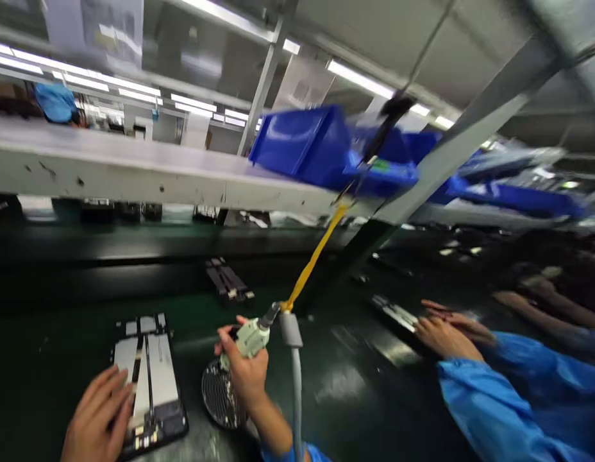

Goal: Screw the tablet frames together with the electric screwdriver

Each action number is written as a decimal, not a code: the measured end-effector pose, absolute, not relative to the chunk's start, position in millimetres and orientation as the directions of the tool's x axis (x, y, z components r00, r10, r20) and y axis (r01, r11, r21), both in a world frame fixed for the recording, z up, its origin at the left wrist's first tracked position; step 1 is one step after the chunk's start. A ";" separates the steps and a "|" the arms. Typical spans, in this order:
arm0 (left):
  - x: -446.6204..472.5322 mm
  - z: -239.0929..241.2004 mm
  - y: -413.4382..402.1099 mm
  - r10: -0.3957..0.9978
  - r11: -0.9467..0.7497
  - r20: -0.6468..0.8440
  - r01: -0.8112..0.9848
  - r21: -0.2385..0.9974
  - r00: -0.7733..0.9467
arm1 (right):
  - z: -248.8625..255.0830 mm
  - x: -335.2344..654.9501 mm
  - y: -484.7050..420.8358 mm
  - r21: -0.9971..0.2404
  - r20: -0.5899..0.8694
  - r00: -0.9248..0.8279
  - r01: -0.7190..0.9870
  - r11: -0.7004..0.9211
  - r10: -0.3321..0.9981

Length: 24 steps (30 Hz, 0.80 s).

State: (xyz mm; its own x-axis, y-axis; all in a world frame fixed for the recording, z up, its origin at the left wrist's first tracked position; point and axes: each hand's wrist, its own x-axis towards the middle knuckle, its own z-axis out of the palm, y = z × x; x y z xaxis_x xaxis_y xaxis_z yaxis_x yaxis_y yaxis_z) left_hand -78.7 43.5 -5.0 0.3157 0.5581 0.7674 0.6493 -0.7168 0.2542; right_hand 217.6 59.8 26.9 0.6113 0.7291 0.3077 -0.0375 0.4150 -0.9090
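My left hand (99, 417) lies over the left side of an opened tablet-like device (163, 369), fingers stretched out and touching it. Large silver battery-like panels, dark ribbon strips and small gold contacts show inside the device. My right hand (247, 372) is closed around a pale green electric screwdriver (252, 337); its tip is hidden by the hand. From the screwdriver's upper end a yellow strap (317, 256) runs up, and a grey cable (296, 391) hangs down. Just below my right hand sits a round ridged dark dish (220, 394), partly covered by it.
Another opened device (229, 280) lies farther back on the dark green bench (345, 391). At right, a co-worker's hands (446, 333) in blue sleeves are at a similar device (396, 314). Blue bins (297, 141) stand on a white shelf (109, 163) above; a slanted post (465, 147) rises at right.
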 end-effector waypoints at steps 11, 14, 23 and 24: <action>-75.0 -7.8 46.0 0.767 -0.608 0.584 0.595 0.526 0.266 | 26.2 236.9 59.9 -0.913 0.290 0.694 -0.007 0.409 0.659; -73.6 -6.5 44.3 0.773 -0.603 0.580 0.586 0.541 0.259 | 23.5 237.8 62.1 -0.910 0.300 0.686 -0.002 0.414 0.663; -70.3 -4.0 40.8 0.792 -0.573 0.565 0.602 0.556 0.232 | 16.0 235.8 64.2 -0.918 0.299 0.668 0.005 0.398 0.682; -70.1 -3.6 40.7 0.793 -0.572 0.564 0.602 0.558 0.230 | 15.4 235.4 64.1 -0.918 0.300 0.662 0.004 0.397 0.687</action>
State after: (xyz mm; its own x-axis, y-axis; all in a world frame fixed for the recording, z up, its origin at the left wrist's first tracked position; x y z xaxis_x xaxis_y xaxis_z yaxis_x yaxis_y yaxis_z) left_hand -70.1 40.7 -3.6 0.2304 0.7928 0.5642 0.6019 -0.5717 0.5575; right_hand 235.4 64.1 15.4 0.6620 0.6867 0.3003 0.0041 0.3973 -0.9177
